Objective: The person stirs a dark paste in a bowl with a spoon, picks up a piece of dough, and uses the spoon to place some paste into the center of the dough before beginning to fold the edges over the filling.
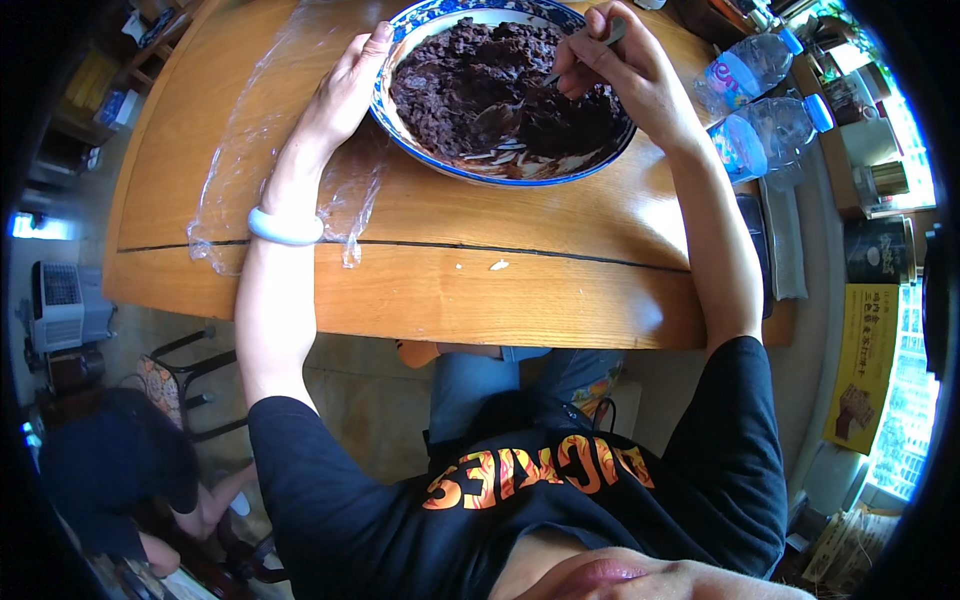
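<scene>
A blue-and-white patterned bowl stands on the wooden table, filled with a thick, dark, lumpy paste. My left hand grips the bowl's left rim, thumb uppermost. In my right hand is the handle of a metal utensil, probably a spoon, whose lower end reaches into the paste; its tip is hard to make out. The paste is smeared thin near the bowl's front edge, where pale streaks of the inside show. My right forearm passes over the table's right side.
Crumpled clear plastic film lies under and beside my left forearm. Two plastic bottles lie to the right, near a dark flat case. Small pale crumbs dot the table's front. Another person is at the lower left, by a stool.
</scene>
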{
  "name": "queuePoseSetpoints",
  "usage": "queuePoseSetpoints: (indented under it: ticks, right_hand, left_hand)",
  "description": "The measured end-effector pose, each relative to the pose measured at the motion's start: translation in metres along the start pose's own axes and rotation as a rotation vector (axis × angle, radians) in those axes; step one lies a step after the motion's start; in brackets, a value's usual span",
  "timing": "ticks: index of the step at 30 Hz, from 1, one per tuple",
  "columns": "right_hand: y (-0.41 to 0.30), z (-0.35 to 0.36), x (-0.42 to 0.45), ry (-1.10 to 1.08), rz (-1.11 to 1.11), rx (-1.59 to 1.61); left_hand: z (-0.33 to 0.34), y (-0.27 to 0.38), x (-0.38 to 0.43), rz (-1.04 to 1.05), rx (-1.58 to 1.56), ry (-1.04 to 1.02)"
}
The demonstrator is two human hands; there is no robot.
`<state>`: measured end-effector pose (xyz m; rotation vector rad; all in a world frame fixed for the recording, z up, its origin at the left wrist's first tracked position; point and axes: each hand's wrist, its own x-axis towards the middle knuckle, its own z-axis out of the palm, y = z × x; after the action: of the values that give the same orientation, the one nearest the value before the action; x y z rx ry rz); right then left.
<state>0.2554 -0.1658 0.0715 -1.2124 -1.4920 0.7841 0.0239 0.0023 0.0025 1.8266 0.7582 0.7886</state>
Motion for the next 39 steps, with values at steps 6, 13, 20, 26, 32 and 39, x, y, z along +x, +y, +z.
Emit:
queuePoseSetpoints:
  ticks: [6,13,20,26,32,39]
  right_hand:
    - [-0.012,-0.019,-0.002,0.096,0.069,-0.108]
    - [-0.012,0.004,0.0,0.07,-0.033,0.194]
    - [-0.013,-0.017,-0.001,0.085,0.089,-0.13]
    - [-0.014,-0.017,-0.003,0.06,-0.038,0.011]
    - [-0.006,-0.004,0.0,0.031,-0.148,-0.026]
    - [-0.05,-0.012,-0.01,0.129,-0.078,-0.266]
  left_hand:
    - [0.003,0.012,-0.006,-0.023,-0.023,-0.002]
    - [0.003,0.008,-0.003,0.014,0.006,0.004]
    - [0.0,0.0,0.002,0.026,-0.036,-0.019]
    - [-0.001,0.002,0.0,-0.001,-0.032,-0.02]
    - [0.004,0.006,-0.001,0.013,0.016,0.017]
    - [-0.002,0.003,-0.002,-0.009,-0.036,-0.014]
